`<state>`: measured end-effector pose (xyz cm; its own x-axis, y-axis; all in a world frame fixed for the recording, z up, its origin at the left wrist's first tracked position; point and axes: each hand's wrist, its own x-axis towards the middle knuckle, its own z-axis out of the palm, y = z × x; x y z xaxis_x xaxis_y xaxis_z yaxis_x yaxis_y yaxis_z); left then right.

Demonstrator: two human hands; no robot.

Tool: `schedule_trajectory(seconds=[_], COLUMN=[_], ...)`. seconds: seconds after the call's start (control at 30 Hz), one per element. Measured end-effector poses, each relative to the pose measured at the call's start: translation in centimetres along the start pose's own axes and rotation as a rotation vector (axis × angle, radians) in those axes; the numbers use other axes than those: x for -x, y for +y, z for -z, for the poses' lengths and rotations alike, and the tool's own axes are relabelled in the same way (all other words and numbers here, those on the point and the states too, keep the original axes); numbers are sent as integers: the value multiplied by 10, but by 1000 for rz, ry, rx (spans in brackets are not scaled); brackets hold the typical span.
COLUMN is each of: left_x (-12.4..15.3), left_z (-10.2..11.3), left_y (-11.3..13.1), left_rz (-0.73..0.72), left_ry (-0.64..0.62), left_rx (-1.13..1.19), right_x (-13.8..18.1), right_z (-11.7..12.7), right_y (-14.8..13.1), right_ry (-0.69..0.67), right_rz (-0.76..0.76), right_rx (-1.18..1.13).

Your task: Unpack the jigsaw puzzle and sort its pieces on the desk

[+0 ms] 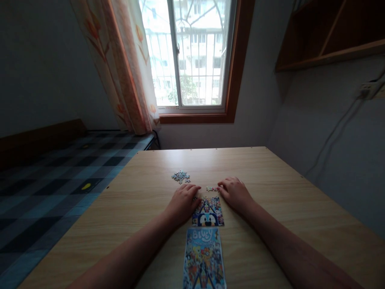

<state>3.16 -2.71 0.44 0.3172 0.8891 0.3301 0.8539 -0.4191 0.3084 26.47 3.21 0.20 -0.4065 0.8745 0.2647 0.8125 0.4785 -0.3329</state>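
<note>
Just right of centre frame, your right grip [235, 193] touched a short strip of joined puzzle pieces [211, 188] on the table [270, 168]; whether it pinched the strip, I could not tell. Your left grip [183, 201] lay released, palm down, against the assembled panel [208, 212]. The strip looked light, thin and weakly locked, likely best slid flat or pinched across a joint.

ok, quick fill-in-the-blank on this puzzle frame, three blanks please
1. The left hand touches the ____ edge of the assembled section.
2. The strip of joined pieces lies at the fingertips of the right hand, ____ the two hands.
3. Of the picture card and the loose pile, the ____ lies nearer the person.
Missing words: left; between; card.
</note>
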Motion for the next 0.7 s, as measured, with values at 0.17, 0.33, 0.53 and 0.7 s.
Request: schedule_trajectory(seconds=[0.17, 0.33, 0.53, 0.7], left_x=[1, 2, 2, 3], left_z=[2, 4, 4, 3], left_y=[2, 5, 5, 4], left_rz=[-11, -12, -18, -25], left_ry=[13, 24, 31, 21], left_rx=[15, 32, 39, 24], right_x=[0, -2, -2, 0], right_z=[3, 4, 7, 11], right_y=[2, 0, 0, -2], right_ry=[-34, -52, -80, -61], right_rz=[11, 31, 53, 81], right_rx=[0, -17, -23, 20])
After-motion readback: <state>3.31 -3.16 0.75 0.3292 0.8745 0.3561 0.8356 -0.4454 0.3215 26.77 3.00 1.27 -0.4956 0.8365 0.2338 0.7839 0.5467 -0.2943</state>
